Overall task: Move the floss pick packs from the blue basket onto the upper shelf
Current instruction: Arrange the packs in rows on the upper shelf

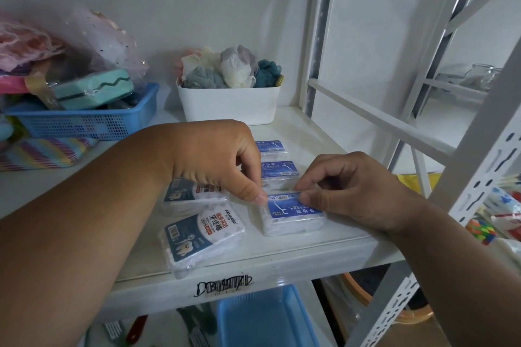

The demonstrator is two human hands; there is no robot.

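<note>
Several floss pick packs lie on the white upper shelf (282, 256). The nearest blue-labelled pack (293, 215) is pinched at its far edge by both hands: my left hand (217, 158) holds its left corner with thumb and fingers, my right hand (352, 191) holds its right corner. Two more blue-labelled packs (277, 169) (270, 146) lie in a row behind it. A white-and-teal pack (203, 236) sits at the front edge, with another (194, 194) partly hidden under my left wrist. The blue basket (265, 318) sits on the shelf below and looks empty.
A white bin (228, 104) of cloth balls stands at the back. Another blue basket (84, 121) full of sponges is at the back left, with a striped pad (42, 152) before it. White rack posts (462, 177) rise on the right. Cutlery lies on the lower shelf.
</note>
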